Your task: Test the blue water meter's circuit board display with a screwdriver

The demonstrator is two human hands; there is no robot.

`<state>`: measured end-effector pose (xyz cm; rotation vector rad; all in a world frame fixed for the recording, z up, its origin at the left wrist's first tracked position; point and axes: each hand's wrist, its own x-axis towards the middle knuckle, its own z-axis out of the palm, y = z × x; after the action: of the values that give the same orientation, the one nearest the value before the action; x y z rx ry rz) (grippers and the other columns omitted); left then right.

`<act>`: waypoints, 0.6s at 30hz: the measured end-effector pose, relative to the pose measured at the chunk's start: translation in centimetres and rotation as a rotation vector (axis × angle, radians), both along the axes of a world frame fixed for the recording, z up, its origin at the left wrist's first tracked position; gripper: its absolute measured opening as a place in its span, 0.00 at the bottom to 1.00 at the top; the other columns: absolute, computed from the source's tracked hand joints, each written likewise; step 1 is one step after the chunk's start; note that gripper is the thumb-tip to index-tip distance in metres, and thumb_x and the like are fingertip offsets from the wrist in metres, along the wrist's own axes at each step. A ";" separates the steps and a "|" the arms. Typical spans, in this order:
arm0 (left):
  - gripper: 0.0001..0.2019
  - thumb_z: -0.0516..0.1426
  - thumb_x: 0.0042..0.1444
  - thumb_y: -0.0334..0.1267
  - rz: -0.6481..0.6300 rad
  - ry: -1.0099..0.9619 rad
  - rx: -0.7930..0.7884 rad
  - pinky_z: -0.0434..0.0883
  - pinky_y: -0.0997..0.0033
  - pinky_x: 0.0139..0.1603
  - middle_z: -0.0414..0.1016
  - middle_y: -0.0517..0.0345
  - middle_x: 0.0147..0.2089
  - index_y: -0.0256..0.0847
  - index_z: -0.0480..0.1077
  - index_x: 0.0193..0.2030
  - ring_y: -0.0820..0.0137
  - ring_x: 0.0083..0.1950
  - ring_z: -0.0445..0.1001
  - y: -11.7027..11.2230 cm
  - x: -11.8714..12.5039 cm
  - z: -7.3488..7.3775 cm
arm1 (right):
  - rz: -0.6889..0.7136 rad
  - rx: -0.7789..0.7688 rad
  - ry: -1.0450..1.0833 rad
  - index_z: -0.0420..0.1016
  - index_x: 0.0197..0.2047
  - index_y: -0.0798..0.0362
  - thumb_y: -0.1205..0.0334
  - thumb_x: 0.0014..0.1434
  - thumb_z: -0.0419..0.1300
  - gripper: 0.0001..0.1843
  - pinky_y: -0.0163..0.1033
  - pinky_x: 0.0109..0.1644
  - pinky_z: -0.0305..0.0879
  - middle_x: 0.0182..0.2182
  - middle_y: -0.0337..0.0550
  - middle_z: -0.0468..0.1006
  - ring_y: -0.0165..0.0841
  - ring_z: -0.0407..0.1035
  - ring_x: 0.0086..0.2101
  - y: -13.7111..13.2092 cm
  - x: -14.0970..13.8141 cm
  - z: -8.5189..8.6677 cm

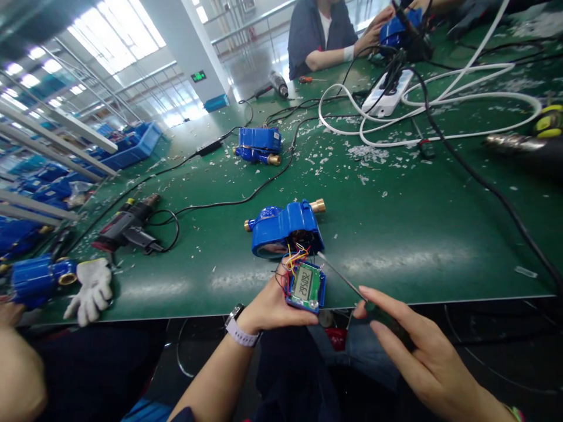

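My left hand [269,308], a watch on its wrist, grips a small green circuit board with a digit display [303,284] set in a blue housing. Coloured wires [298,253] run from this board into the open end of a blue water meter [285,225] with brass fittings, lying on its side just beyond. In my right hand [422,351] is a screwdriver [343,278], its dark handle partly hidden by the fingers. The thin shaft points up and left, its tip near the board's upper right corner; whether it touches anything I cannot tell.
On the green table [417,234] lie a second blue meter [258,143], a heat gun [129,225], a white glove [91,288] and a power strip [387,94] with looping cables. Plastic scraps are scattered about. A co-worker [325,41] handles a blue meter opposite; another person's arm [20,369] shows lower left.
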<state>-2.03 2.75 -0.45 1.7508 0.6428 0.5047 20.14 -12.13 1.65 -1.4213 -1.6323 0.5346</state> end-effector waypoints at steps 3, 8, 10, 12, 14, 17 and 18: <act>0.49 0.68 0.42 0.57 0.006 0.006 -0.006 0.57 0.44 0.69 0.59 0.37 0.65 0.40 0.51 0.66 0.48 0.67 0.60 0.3 -0.1 0.1 | 0.017 -0.029 -0.137 0.60 0.64 0.45 0.60 0.71 0.47 0.19 0.32 0.46 0.75 0.45 0.40 0.78 0.33 0.76 0.41 -1.2 0.3 0.6; 0.45 0.67 0.45 0.55 -0.097 -0.066 -0.179 0.60 0.45 0.67 0.64 0.39 0.63 0.43 0.52 0.65 0.50 0.65 0.65 0.6 -0.2 0.4 | 0.065 -0.033 -0.190 0.64 0.60 0.43 0.59 0.72 0.46 0.16 0.32 0.48 0.74 0.47 0.37 0.77 0.32 0.75 0.44 -1.7 0.3 1.3; 0.44 0.68 0.44 0.54 -0.096 -0.104 -0.212 0.63 0.46 0.65 0.63 0.39 0.63 0.44 0.54 0.64 0.50 0.64 0.65 0.7 -0.1 0.5 | 0.097 -0.048 -0.163 0.64 0.60 0.43 0.61 0.71 0.47 0.16 0.31 0.48 0.74 0.48 0.38 0.76 0.32 0.73 0.46 -1.7 0.2 1.6; 0.44 0.69 0.42 0.54 -0.083 -0.111 -0.220 0.65 0.46 0.63 0.61 0.38 0.66 0.45 0.55 0.63 0.50 0.63 0.67 0.7 -0.1 0.8 | 0.137 -0.064 -0.145 0.65 0.59 0.44 0.64 0.70 0.47 0.17 0.31 0.47 0.75 0.48 0.40 0.76 0.32 0.73 0.47 -1.7 0.1 1.9; 0.45 0.69 0.41 0.54 -0.072 -0.093 -0.223 0.68 0.47 0.62 0.58 0.38 0.67 0.44 0.56 0.63 0.52 0.60 0.70 0.7 0.0 1.1 | 0.165 -0.077 -0.140 0.65 0.59 0.45 0.66 0.68 0.48 0.18 0.31 0.47 0.75 0.47 0.41 0.76 0.33 0.73 0.46 -1.7 -0.1 2.2; 0.44 0.69 0.41 0.53 -0.073 -0.053 -0.197 0.70 0.49 0.60 0.59 0.38 0.66 0.43 0.57 0.63 0.53 0.59 0.71 0.4 -0.1 1.3 | 0.198 -0.100 -0.132 0.65 0.59 0.46 0.68 0.68 0.48 0.19 0.32 0.46 0.75 0.46 0.41 0.76 0.33 0.74 0.44 -1.9 -0.4 2.4; 0.44 0.69 0.41 0.53 -0.074 -0.047 -0.184 0.70 0.49 0.60 0.60 0.38 0.65 0.43 0.57 0.62 0.53 0.59 0.71 0.3 -0.2 1.3 | 0.203 -0.099 -0.134 0.65 0.59 0.46 0.68 0.68 0.47 0.19 0.32 0.45 0.76 0.46 0.42 0.76 0.33 0.74 0.43 -2.0 -0.5 2.5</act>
<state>-2.19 3.07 0.84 1.5787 0.5710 0.4213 19.62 -14.08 4.12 -1.3956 -1.8937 0.6553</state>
